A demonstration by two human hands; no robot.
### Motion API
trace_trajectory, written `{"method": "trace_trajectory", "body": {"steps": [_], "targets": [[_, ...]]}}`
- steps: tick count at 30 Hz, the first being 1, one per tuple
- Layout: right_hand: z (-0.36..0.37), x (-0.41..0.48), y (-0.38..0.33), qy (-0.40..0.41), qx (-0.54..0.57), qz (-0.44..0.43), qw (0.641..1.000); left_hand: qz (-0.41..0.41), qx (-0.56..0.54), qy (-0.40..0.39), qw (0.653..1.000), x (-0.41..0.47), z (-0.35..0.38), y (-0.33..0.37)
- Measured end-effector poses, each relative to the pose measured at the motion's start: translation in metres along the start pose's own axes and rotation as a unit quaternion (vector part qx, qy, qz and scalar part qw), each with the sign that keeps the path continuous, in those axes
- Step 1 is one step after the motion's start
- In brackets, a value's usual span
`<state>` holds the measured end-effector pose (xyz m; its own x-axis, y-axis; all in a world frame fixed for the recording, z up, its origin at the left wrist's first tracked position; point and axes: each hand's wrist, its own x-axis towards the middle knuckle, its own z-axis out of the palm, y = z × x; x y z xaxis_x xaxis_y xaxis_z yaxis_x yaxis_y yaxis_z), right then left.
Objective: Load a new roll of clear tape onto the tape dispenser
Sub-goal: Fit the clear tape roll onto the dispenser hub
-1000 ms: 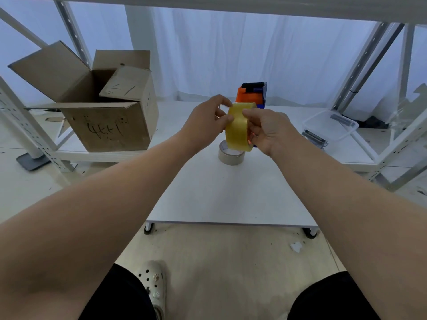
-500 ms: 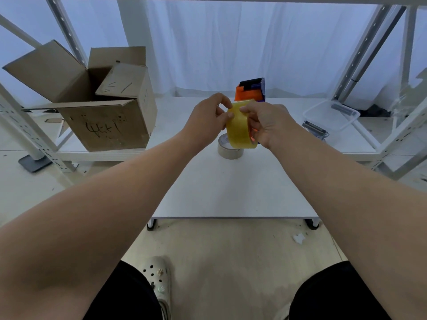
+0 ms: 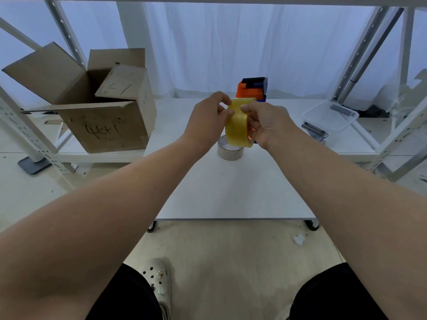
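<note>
A yellowish clear tape roll (image 3: 238, 125) is held on edge above the low white table (image 3: 231, 192). My right hand (image 3: 265, 123) grips it from the right side, fingers partly through its core. My left hand (image 3: 208, 118) pinches at the roll's upper left edge with thumb and fingertips. Behind the roll stands the orange and blue tape dispenser (image 3: 252, 90), mostly hidden by the roll and my hands. A nearly spent roll with a grey-brown core (image 3: 228, 152) lies flat on the table just below the held roll.
An open cardboard box (image 3: 101, 112) sits on a low shelf at the left. A clear plastic tray (image 3: 330, 115) and a small dark metal part (image 3: 313, 130) lie at the right. White shelf posts stand on both sides. My foot in a pale clog (image 3: 157, 280) is on the floor.
The roll and both hands have stayed nearly in place; my left fingertips have shifted slightly along the roll's upper edge. The camera view has tilted a little.
</note>
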<state>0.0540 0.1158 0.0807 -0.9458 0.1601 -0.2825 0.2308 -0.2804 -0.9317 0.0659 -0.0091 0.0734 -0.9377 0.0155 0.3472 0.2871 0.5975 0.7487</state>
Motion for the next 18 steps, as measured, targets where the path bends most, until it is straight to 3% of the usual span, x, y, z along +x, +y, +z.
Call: {"method": "trace_trajectory", "body": {"steps": [18], "targets": [[0.0055, -0.0045, 0.003, 0.002, -0.005, -0.002, 1.0, -0.019, 0.018, 0.008, 1.0, -0.0044, -0.0007, -0.0001]]}}
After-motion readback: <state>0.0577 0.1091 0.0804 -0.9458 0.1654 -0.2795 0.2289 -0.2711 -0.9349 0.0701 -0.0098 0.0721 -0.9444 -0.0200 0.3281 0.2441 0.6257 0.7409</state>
